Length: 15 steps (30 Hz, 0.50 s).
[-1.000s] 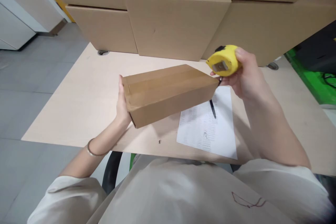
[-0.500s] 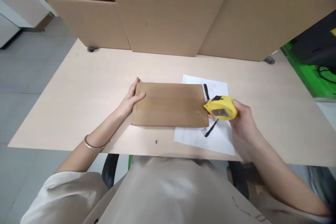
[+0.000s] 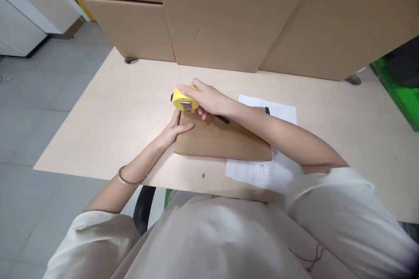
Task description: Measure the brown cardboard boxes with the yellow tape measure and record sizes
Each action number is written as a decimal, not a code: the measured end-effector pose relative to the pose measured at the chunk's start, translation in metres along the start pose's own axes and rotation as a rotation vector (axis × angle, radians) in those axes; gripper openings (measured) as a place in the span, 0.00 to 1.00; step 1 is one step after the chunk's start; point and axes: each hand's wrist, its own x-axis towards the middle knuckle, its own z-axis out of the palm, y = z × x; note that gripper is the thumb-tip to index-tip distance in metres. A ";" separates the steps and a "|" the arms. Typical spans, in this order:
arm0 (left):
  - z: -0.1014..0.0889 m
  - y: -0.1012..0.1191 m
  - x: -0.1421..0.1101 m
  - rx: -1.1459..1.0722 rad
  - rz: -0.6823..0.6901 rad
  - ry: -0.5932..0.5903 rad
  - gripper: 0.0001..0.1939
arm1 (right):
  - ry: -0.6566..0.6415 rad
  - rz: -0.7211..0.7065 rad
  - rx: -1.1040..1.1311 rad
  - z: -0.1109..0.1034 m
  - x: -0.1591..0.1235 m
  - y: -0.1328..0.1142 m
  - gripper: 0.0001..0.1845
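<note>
A closed brown cardboard box (image 3: 222,144) lies flat on the table in front of me. My left hand (image 3: 176,130) grips its left end, thumb on the top face and fingers along the side. In my right hand (image 3: 204,98) is a yellow tape measure (image 3: 185,100), held over the box's far left corner. A thin black piece (image 3: 222,118), perhaps the tape measure's strap, sticks out below that hand. My right forearm crosses above the box and hides part of its top. Whether any tape is drawn out, I cannot tell.
Printed paper (image 3: 242,173) lies partly under the box's right end. A black-tipped object (image 3: 267,110) shows behind the box. Large cardboard boxes (image 3: 222,26) stand stacked along the table's (image 3: 137,96) back edge. A small dark mark (image 3: 203,175) is near the front edge.
My right hand has carried the tape measure from the box's right end leftward to its far left corner. My left hand keeps its grip on the box. The view has shifted slightly.
</note>
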 end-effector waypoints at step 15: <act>0.014 0.001 0.006 -0.076 0.082 0.042 0.56 | 0.027 0.011 -0.150 0.013 0.017 0.001 0.33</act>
